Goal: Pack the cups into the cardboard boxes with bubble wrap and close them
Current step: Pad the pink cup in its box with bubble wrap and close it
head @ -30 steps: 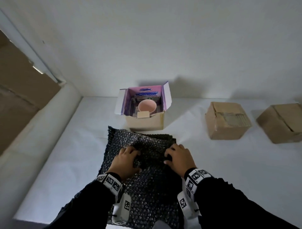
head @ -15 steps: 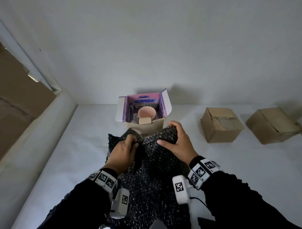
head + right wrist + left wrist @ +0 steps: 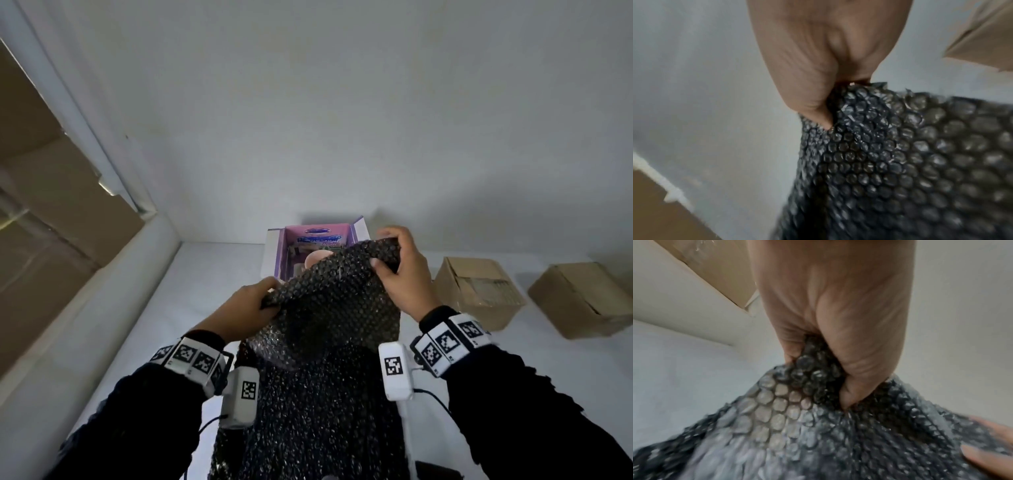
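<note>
A sheet of black bubble wrap (image 3: 329,308) hangs lifted off the white table, held at its top edge by both hands. My left hand (image 3: 250,308) grips its left corner; the left wrist view shows the bubble wrap (image 3: 818,402) bunched inside the fist (image 3: 830,321). Higher up, my right hand (image 3: 400,270) pinches the right corner, seen close as bubble wrap (image 3: 900,154) under the thumb of the right hand (image 3: 818,56). Behind the sheet stands an open box (image 3: 294,240) with purple flaps, holding a pink cup (image 3: 317,257) mostly hidden by the wrap.
Two closed brown cardboard boxes (image 3: 476,291) (image 3: 582,298) sit on the table (image 3: 219,267) to the right. A white wall rises close behind. A white ledge and brown panels (image 3: 51,205) run along the left side.
Both hands have lifted the top edge of the bubble wrap off the table, up in front of the open box. The right hand rose higher than the left.
</note>
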`<state>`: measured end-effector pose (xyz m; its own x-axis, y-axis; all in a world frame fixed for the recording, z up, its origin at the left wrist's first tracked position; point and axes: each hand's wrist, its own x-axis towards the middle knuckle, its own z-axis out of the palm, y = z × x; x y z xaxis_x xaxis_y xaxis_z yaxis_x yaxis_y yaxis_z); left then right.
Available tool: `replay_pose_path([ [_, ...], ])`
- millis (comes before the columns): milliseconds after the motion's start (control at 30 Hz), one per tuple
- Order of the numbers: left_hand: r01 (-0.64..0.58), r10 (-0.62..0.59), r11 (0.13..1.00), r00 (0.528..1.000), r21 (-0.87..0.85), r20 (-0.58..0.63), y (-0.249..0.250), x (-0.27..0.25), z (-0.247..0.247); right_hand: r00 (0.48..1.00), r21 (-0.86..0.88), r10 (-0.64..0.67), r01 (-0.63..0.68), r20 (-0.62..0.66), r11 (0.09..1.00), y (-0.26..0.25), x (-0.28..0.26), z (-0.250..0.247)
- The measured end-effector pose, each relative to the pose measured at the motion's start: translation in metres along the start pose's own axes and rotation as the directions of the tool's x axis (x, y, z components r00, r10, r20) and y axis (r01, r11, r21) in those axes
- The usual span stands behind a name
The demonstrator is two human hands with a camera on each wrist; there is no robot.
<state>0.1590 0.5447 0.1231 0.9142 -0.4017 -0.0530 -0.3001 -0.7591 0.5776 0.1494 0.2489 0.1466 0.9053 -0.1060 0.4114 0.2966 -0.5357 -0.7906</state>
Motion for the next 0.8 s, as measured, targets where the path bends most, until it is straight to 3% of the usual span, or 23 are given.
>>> replay_pose_path([
  [67, -0.051, 0.05, 0.998, 0.999, -0.038, -0.008, 0.01, 0.006, -0.01, 0.966, -0.233, -0.235, 0.206, -0.105, 0.95, -0.008, 0.002, -0.004],
  [100, -0.075, 0.075, 0.996, 0.997, -0.042, -0.019, 0.016, 0.009, -0.013, 0.934, -0.335, -0.349, 0.305, -0.08, 0.892, -0.015, 0.003, -0.005],
  [133, -0.103, 0.101, 0.993, 0.994, -0.05, -0.032, 0.021, 0.012, -0.015, 0.908, -0.409, -0.417, 0.39, 0.024, 0.825, -0.022, 0.002, -0.004],
  [167, -0.132, 0.129, 0.989, 0.991, -0.065, -0.047, 0.026, 0.015, -0.017, 0.892, -0.463, -0.419, 0.449, 0.173, 0.764, -0.029, 0.001, -0.002],
  [233, -0.202, 0.195, 0.975, 0.977, -0.091, -0.08, 0.036, 0.021, -0.019, 0.865, -0.542, -0.253, 0.475, 0.434, 0.693, -0.028, -0.001, 0.006],
  [333, -0.33, 0.328, 0.944, 0.935, 0.006, -0.133, 0.041, 0.026, -0.023, 0.827, -0.531, 0.017, 0.344, 0.561, 0.774, -0.006, 0.002, 0.014],
  [433, -0.364, 0.38, 0.915, 0.922, 0.175, -0.069, 0.04, 0.031, -0.02, 0.812, -0.389, 0.141, 0.112, 0.566, 0.914, 0.006, 0.006, 0.006],
  [600, -0.392, 0.403, 0.908, 0.914, 0.146, -0.048, 0.038, 0.049, -0.015, 0.773, -0.255, 0.162, 0.001, 0.614, 0.967, 0.001, 0.019, -0.009],
  [700, -0.401, 0.403, 0.915, 0.912, 0.044, -0.076, 0.037, 0.062, -0.015, 0.788, -0.178, 0.148, -0.05, 0.598, 0.983, -0.006, 0.029, -0.009],
  [800, -0.326, 0.323, 0.943, 0.945, -0.069, -0.045, 0.038, 0.069, -0.021, 0.811, -0.124, 0.179, -0.132, 0.557, 0.983, -0.014, 0.043, -0.013],
])
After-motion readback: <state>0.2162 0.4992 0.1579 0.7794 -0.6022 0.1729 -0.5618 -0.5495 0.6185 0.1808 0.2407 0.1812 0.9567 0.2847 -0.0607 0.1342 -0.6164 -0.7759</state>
